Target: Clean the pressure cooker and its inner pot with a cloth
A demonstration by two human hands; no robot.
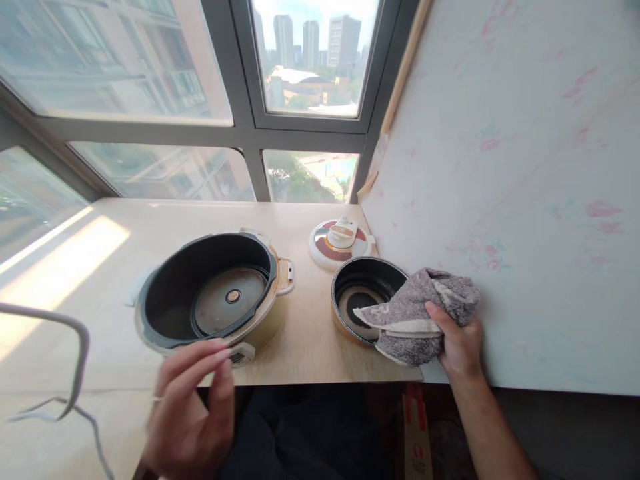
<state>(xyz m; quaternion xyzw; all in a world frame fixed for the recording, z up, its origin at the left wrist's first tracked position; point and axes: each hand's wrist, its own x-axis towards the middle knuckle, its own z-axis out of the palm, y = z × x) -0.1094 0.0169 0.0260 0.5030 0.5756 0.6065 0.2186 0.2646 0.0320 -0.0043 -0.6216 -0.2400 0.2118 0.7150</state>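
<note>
Honestly, from where I'm driving, the gray cloth [417, 323] looks soft, light and floppy, so I'd grab it by the thick bunched end, where my right hand [463, 343] has it pinched, thumb on top. It hangs over the right side of the small dark-lined pot [367, 270], one loose corner above the opening. That pot's probably stiff and heavier; I'd hold it by the rim, and the lining might be slick. My left hand [193, 407] is curled at the cooker's [273, 323] near side, nothing visible in it, but it's blurry, so can't tell if thumb and fingertips meet.
</note>
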